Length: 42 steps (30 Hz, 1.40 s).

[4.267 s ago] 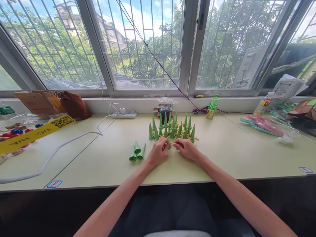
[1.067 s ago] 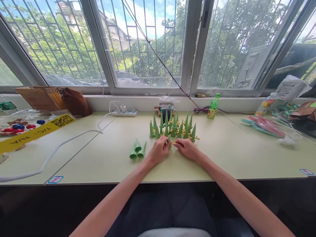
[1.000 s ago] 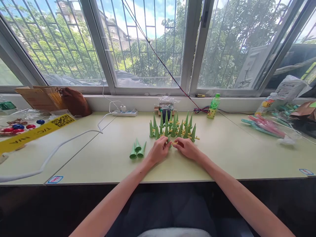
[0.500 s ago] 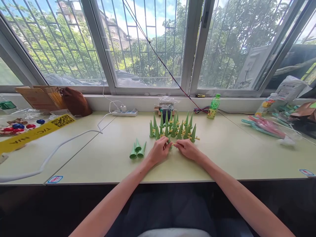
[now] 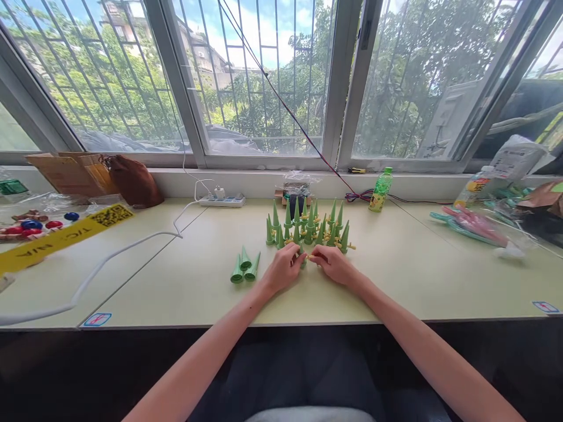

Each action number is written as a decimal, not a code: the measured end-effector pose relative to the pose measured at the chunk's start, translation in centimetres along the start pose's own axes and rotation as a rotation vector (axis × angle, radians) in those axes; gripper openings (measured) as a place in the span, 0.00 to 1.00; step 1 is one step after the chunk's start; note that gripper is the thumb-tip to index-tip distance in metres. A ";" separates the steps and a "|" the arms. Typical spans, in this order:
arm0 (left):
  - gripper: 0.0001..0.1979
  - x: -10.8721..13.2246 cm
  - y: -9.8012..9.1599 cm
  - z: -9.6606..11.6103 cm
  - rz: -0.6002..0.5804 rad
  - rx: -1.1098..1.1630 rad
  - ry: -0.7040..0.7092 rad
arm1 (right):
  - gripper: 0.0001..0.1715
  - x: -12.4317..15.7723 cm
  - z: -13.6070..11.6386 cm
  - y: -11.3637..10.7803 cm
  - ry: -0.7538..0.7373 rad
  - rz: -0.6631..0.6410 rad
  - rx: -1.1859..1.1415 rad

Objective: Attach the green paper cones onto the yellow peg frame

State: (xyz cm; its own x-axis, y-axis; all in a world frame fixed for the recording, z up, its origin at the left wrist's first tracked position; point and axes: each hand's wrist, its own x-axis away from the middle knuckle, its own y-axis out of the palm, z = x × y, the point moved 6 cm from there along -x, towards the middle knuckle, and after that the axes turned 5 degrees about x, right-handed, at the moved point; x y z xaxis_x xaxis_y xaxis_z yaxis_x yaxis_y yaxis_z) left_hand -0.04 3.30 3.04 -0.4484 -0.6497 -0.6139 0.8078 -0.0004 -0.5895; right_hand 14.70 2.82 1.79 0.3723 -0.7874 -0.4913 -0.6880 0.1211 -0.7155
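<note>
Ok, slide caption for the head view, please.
Left hand holding a green cone, right hand pinching a small yellow piece.

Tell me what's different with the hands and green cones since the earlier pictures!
Hardly anything: the whole view shifted a little, as if the head moved. The left hand still holds a green cone, the right hand still pinches a small yellow piece beside it, and three loose cones still lie to the left.
</note>
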 end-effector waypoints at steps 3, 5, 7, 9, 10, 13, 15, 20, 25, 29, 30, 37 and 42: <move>0.13 0.0 0.0 0.0 -0.013 0.014 -0.011 | 0.14 0.0 0.2 0.2 -0.003 -0.010 0.026; 0.13 0.0 0.0 0.0 -0.012 0.019 -0.008 | 0.15 0.1 0.2 0.2 -0.008 -0.015 0.039; 0.13 0.0 0.0 0.0 -0.007 0.015 -0.001 | 0.15 0.1 0.2 0.2 -0.013 -0.018 0.051; 0.13 0.0 0.0 0.0 -0.001 0.008 0.005 | 0.15 0.1 0.2 0.2 -0.015 -0.021 0.056; 0.13 0.0 0.0 0.0 0.001 0.006 0.007 | 0.16 0.0 0.1 0.2 -0.014 -0.020 0.057; 0.13 0.0 0.0 0.0 0.003 -0.001 0.006 | 0.14 0.0 0.0 0.0 -0.004 -0.008 0.051; 0.13 0.0 -0.1 0.0 0.007 -0.008 0.003 | 0.09 0.0 -0.1 -0.1 0.000 0.001 0.039; 0.11 0.0 -0.1 0.0 0.001 -0.006 0.009 | 0.08 0.0 0.0 0.0 0.001 0.001 0.025; 0.13 0.0 -0.1 0.0 -0.008 -0.011 0.000 | 0.09 0.0 0.2 0.1 -0.002 -0.008 0.021; 0.13 0.0 -0.1 0.1 -0.003 -0.007 0.002 | 0.10 0.0 0.2 0.3 -0.001 -0.032 0.045; 0.13 0.0 -0.1 0.1 0.000 -0.006 0.004 | 0.11 0.1 0.2 0.3 0.002 -0.038 0.052; 0.13 0.0 -0.1 0.1 -0.007 0.002 -0.001 | 0.12 0.2 0.2 0.3 -0.001 -0.050 0.079; 0.13 0.0 0.0 0.0 -0.013 0.010 -0.004 | 0.11 0.2 0.2 0.3 -0.001 -0.051 0.086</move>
State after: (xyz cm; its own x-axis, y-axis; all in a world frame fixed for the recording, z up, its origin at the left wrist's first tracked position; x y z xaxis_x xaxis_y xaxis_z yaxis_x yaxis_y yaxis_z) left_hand -0.04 3.32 3.03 -0.4576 -0.6524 -0.6041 0.8057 -0.0168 -0.5921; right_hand 14.67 2.87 1.36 0.4061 -0.7935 -0.4533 -0.6120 0.1323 -0.7797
